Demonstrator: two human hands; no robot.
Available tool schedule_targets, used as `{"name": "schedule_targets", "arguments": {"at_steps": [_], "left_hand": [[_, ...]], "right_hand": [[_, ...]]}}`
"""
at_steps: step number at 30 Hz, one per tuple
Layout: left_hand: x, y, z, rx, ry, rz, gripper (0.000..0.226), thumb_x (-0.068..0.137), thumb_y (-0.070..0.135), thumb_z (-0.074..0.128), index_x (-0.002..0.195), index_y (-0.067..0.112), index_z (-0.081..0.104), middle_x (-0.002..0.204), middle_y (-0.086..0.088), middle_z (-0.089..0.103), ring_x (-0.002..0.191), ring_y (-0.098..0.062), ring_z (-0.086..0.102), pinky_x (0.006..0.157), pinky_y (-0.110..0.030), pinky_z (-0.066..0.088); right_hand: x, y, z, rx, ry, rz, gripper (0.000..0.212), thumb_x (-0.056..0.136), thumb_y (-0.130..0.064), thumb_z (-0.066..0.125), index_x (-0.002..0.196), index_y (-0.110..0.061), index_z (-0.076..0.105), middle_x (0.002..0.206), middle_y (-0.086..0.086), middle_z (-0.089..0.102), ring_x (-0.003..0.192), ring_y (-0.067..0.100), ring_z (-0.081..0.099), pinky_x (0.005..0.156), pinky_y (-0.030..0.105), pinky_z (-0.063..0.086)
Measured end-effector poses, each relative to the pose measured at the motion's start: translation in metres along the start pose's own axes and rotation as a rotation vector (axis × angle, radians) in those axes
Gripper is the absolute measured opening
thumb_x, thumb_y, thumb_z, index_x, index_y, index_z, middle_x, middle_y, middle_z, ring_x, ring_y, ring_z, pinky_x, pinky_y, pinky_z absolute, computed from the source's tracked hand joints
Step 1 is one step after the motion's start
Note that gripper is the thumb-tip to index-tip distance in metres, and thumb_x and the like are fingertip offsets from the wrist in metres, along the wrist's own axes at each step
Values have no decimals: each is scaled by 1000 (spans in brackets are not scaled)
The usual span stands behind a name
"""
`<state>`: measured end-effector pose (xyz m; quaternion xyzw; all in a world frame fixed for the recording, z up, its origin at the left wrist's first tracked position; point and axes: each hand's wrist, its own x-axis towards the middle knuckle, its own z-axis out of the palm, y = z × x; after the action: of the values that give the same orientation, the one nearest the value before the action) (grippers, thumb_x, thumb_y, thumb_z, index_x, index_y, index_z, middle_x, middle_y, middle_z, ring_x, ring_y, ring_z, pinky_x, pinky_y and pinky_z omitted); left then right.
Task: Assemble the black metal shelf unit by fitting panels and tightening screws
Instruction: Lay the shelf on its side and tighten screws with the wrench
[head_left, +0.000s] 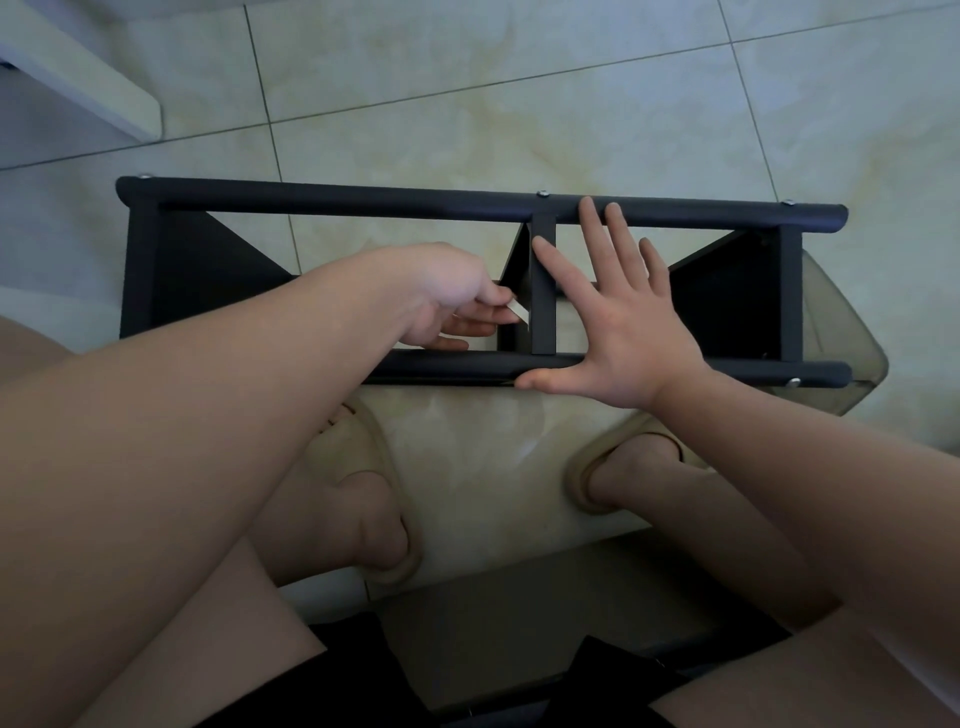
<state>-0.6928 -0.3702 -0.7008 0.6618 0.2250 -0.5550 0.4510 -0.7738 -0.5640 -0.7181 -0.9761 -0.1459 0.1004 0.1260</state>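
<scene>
While the right hand (623, 332) is resting on the shelf frame (363, 200), fingers spread, the left hand (457, 301) is pinching a pale tool (519, 313). Between their fingertips is standing the middle panel (543, 312).

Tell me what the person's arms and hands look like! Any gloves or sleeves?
No gloves, and no sleeves over the forearms. The left hand and the right hand are both bare, with no rings, watch or bracelets that I can see, and no marks or stickers on them.
</scene>
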Motion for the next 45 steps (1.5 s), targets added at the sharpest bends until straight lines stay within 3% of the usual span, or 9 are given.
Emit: {"name": "schedule_targets", "arguments": {"at_steps": [8,21,25,30,34,36,40,43,45], "left_hand": [[-3,-3,-8,78,5,22,8,99,24,59,93,23,64,72,12,74,93,-7,63,78,-29,45],[-5,-7,-14,263,-16,63,8,100,23,58,96,22,65,76,15,75,96,-10,64,83,-30,45],[-7,-7,-14,334,-16,92,9,98,20,60,92,21,67,73,16,74,90,-9,63,79,-28,45],[-7,-8,-13,403,26,128,7,95,16,65,91,17,70,86,6,70,84,-11,62,81,-29,47],[-7,-9,-13,448,-10,119,9,95,14,64,90,15,72,71,7,68,77,-12,60,85,-31,45],[-7,-9,-13,480,-19,118,8,94,15,65,91,14,73,75,6,69,78,-13,61,82,-31,46],[-5,-5,-18,661,80,227,9,92,23,68,91,21,76,92,9,74,89,-10,66,81,-31,53],[-4,-3,-24,751,138,355,14,88,21,68,79,27,77,87,7,76,90,-12,68,87,-32,54],[-4,-2,-25,705,148,389,18,84,18,70,73,31,76,82,9,75,86,-12,66,76,-27,52]], "right_hand": [[0,-1,1,12,-1,8,121,64,-98,44,162,-33,14,170,12,-8,156,34,-10,122,64,6],[0,-1,0,7,0,12,121,64,-100,41,162,-33,14,170,12,-8,156,34,-10,122,63,6],[0,-1,-1,6,-7,16,121,65,-99,42,162,-33,12,170,12,-9,156,33,-11,122,62,5],[0,-2,-1,0,-14,19,121,65,-99,43,162,-34,11,170,12,-9,156,33,-12,122,61,4],[0,-2,-1,1,-18,21,122,64,-98,43,162,-34,11,170,12,-10,156,33,-12,122,61,3],[0,-2,-1,-1,-20,21,122,64,-98,44,162,-34,11,170,12,-10,156,33,-13,122,61,3],[-1,-2,-1,2,-15,18,121,65,-98,44,162,-33,12,170,12,-9,156,34,-12,122,62,4],[0,-2,-1,2,-12,18,121,65,-98,44,162,-33,13,170,12,-9,156,34,-11,122,63,5],[0,-2,-1,7,-9,18,121,64,-98,44,162,-33,13,170,12,-9,156,34,-11,122,62,5]]}}
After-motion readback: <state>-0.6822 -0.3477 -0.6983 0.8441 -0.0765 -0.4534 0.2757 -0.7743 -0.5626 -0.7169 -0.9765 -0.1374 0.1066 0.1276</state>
